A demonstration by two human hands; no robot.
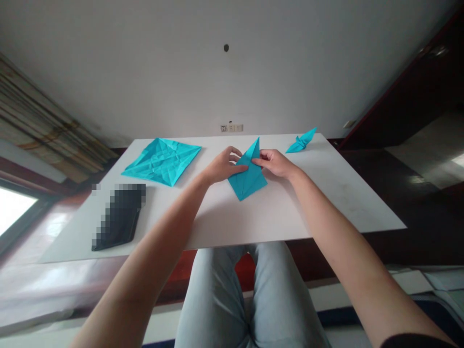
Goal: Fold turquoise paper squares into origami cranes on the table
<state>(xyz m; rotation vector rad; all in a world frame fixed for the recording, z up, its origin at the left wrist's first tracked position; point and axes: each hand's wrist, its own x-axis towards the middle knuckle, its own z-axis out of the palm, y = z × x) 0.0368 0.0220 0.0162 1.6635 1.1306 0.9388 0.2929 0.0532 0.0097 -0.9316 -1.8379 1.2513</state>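
A partly folded sheet of blue origami paper (250, 181) is held at the middle of the white table, a narrow point facing away from me and a wider, creased end toward me. My left hand (225, 165) grips its left edge, thumb on top and fingers curled behind. On the opposite edge, my right hand (274, 162) pinches the paper near the narrow point, its fingers partly hidden beneath.
An unfolded, heavily creased blue sheet (163, 161) lies at the table's left rear. A folded blue paper bird (301, 141) rests at the right rear. Near the left front is a dark, pixelated flat object (121, 217). The white table (348, 198) backs toward a wall with sockets (231, 128).
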